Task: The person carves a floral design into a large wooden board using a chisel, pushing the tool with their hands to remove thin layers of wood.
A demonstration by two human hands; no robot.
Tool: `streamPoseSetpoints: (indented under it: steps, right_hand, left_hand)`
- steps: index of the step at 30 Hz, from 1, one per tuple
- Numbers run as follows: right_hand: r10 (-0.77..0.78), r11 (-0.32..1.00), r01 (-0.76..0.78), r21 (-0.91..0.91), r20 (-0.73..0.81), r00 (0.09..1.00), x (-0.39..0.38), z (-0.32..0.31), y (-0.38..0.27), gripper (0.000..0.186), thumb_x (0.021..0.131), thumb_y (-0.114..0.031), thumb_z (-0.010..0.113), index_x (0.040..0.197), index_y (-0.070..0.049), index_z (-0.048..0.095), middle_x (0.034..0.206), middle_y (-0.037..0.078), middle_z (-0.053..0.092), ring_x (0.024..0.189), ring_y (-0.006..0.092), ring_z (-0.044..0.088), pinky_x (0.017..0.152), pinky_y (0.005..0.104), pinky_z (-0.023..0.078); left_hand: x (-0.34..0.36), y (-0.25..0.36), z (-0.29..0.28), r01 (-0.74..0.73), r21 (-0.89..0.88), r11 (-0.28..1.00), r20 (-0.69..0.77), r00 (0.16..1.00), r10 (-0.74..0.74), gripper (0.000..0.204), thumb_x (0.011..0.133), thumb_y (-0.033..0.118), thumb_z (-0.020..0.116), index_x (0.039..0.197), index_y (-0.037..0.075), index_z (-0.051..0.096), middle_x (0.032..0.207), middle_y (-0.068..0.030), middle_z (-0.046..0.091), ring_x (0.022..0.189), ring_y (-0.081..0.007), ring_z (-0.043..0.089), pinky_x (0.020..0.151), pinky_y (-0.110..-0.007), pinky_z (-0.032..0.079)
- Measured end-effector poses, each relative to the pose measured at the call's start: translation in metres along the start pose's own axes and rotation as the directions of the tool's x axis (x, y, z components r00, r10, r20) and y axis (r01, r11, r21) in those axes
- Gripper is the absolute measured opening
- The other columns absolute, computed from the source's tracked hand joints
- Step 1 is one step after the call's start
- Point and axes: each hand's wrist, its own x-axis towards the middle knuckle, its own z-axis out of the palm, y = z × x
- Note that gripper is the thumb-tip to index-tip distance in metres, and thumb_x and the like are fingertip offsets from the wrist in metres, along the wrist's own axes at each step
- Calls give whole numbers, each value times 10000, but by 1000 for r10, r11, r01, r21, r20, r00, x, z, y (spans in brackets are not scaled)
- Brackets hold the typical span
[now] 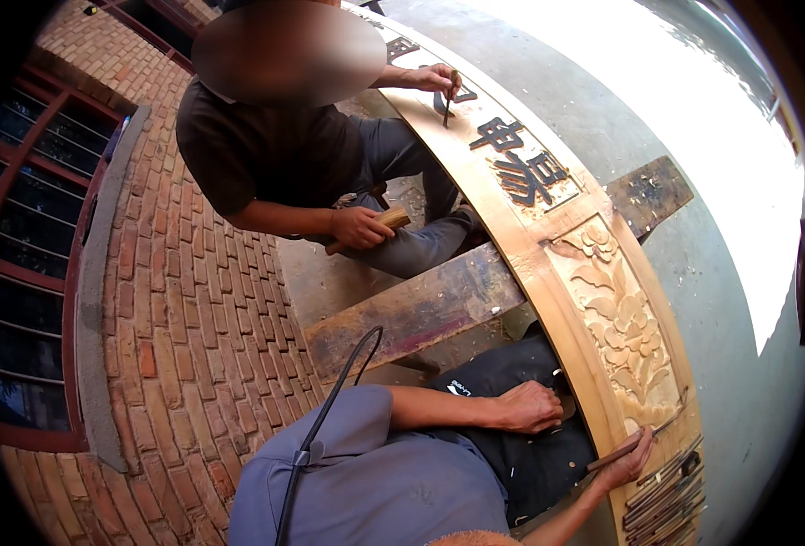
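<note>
My right hand [626,460] is closed round a carving chisel [610,453]. Its wooden handle points back toward my lap, and its thin metal blade reaches over the lower end of a carved floral panel [622,337]. That relief of flowers and leaves is cut into a long pale wooden board [561,314]. My left hand [530,407] is a fist above my dark-clothed lap, near the board's edge. A brownish piece shows beside its fingers, too hidden to name. Several more chisels [664,500] lie in a row on the board below my right hand.
Across from me a co-worker sits, holding an upright chisel [447,107] on the board and a wooden block [391,218] in the other hand. Dark raised characters [511,164] fill that section. A worn plank [420,305] runs under the board. A brick wall [179,364] stands left.
</note>
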Motion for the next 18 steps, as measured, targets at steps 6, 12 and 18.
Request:
streamPoseSetpoints:
  steps: [6,12,18]
  right_hand:
    - [-20,999,20,-42,-4,1000,-1,-1,1,279,1104,-106,622,1361,-28,697,1285,216,748,1263,454,684,1061,490,534]
    - [11,1000,-11,-21,-6,1000,1,-6,-9,273,1081,-48,620,1335,9,703,1271,233,750,1214,470,694,1054,520,540]
    - [1,1000,-1,-6,-14,1000,3,-7,-14,270,1081,-55,617,1328,14,701,1269,232,753,1207,468,694,1064,517,534]
  left_hand:
    - [0,0,1,3,16,1000,21,1000,-3,262,995,251,733,854,43,657,844,-146,677,862,-379,719,837,-493,606]
    - [2,0,2,-12,18,1000,13,1000,11,248,987,242,739,859,44,661,844,-140,670,854,-372,700,799,-495,591]
    - [2,-2,1,-38,16,999,-8,999,38,252,985,238,740,849,47,648,819,-133,648,831,-364,685,758,-494,576]
